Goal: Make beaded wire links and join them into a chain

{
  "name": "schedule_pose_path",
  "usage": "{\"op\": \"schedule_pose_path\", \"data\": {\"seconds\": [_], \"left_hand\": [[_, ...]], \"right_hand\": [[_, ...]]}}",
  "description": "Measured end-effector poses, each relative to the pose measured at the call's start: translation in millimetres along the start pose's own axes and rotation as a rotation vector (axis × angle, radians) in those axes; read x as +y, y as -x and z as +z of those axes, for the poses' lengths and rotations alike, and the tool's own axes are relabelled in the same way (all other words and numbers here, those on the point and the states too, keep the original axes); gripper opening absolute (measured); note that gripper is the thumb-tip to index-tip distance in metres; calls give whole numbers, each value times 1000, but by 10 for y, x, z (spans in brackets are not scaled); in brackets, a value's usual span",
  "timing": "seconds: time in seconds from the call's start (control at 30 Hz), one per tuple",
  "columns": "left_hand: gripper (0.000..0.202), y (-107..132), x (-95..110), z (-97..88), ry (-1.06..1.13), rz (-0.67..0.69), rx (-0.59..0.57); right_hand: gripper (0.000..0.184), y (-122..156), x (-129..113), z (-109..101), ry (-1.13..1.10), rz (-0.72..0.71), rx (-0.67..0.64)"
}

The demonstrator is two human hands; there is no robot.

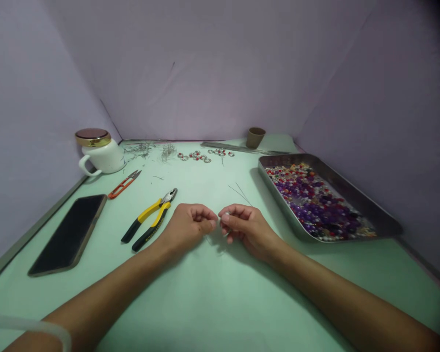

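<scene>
Beadwork (226,233) held at the right fingertips, left hand (190,222) facing

Small pale piece, mostly covered by the fingers; its shape and long axis cannot be made out. It is held by the right hand (251,227), above the table (220,303), near the middle. Right thumb and forefinger are pressed around it, no gap seen; the other fingers are curled below. Left thumb and forefinger are also brought together in a pinch; whether a fine end is caught there cannot be told.

Main relation: the piece is placed just to the right of the left fingertips, about level with them, only a sliver being seen between the hands. Right hand is nearer, being in contact.

Loose wires (242,191) are seen just beyond the right hand, slanted away leftward. Pliers (157,225) are laid just left of the left hand, head pointed away. Tray (278,203) of mixed beads (315,205) is set to the right, apart from the right hand. Red-dotted rings (198,155) are laid out near the back.
</scene>
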State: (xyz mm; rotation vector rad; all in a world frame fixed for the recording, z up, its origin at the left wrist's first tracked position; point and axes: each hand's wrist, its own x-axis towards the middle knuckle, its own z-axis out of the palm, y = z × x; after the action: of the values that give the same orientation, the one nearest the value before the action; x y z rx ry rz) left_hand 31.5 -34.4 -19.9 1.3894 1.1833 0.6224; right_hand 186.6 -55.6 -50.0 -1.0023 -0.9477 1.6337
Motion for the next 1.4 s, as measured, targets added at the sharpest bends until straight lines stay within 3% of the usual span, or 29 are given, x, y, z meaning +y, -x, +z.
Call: {"op": "schedule_pose_path", "data": {"seconds": [0.13, 0.33, 0.43, 0.5, 0.57, 0.63, 0.73, 0.83, 1.0, 1.13, 1.23, 1.33, 1.4], "left_hand": [[9, -27, 29, -109, 45, 12, 27], [9, 38, 154, -194, -110, 193, 92], [20, 46, 182, -202, -11, 280, 109], [25, 21, 161, -209, 86, 317, 183], [26, -14, 124, -215, 134, 279, 275], [26, -37, 96, -211, 97, 171, 285], [27, -29, 94, -184, -136, 75, 185], [23, 1, 111, -157, -404, 109, 131], [17, 34, 121, -166, -600, 173, 126], [17, 104, 157, -187, -902, 384, 154], [17, 194, 204, -199, -1202, 543, 65], [21, 283, 250, -203, -1354, 639, -49], [24, 317, 273, -201, -1371, 710, -98]], "right_hand": [[15, -9, 17, -28, -85, 29, -24], [20, 34, 28, 46, 164, 117, -66], [20, 45, 27, 79, 119, 152, -65], [21, 40, 32, 83, 17, 150, -44], [23, 29, 41, 76, -64, 146, -13], [23, 18, 52, 65, -104, 143, 10], [22, 9, 65, 47, -131, 134, -1], [21, 10, 68, 31, -155, 121, -48], [19, 11, 55, 29, -150, 116, -13], [20, 13, 45, 63, -52, 85, 122], [16, 30, 49, 100, 103, 67, 151], [10, 70, 67, 126, 270, 54, 100], [6, 110, 80, 134, 366, 51, -13]]}}
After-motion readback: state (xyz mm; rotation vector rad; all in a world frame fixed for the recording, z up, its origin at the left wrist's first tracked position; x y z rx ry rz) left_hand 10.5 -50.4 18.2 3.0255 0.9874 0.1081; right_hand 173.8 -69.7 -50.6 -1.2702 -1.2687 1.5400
